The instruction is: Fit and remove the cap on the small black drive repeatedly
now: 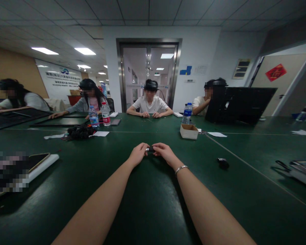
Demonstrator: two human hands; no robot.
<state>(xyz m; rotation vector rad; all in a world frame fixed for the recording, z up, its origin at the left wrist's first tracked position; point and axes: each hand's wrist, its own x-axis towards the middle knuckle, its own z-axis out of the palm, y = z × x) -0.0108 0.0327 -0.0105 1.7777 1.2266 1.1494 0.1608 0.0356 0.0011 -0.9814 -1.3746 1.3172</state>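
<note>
Both hands meet over the green table (153,190), closed around a small dark object with a silvery end (150,149); its kind is too small to make out. My left hand (138,153) pinches the silvery side between thumb and fingers. On the dark side, my right hand (165,153) has its thumb and fingertips closed, and a metal bracelet (181,169) circles that wrist. Fingers cover much of the object. Off to the right lies a small black item (222,163) with a pale mark, apart from both hands.
Beyond my hands stand an open cardboard box (189,132), a blue-capped bottle (187,113) and two more bottles (106,114). A black cable bundle (81,131) lies left. A phone (39,160) rests near left; a large black screen (242,104) stands right. Several people sit opposite.
</note>
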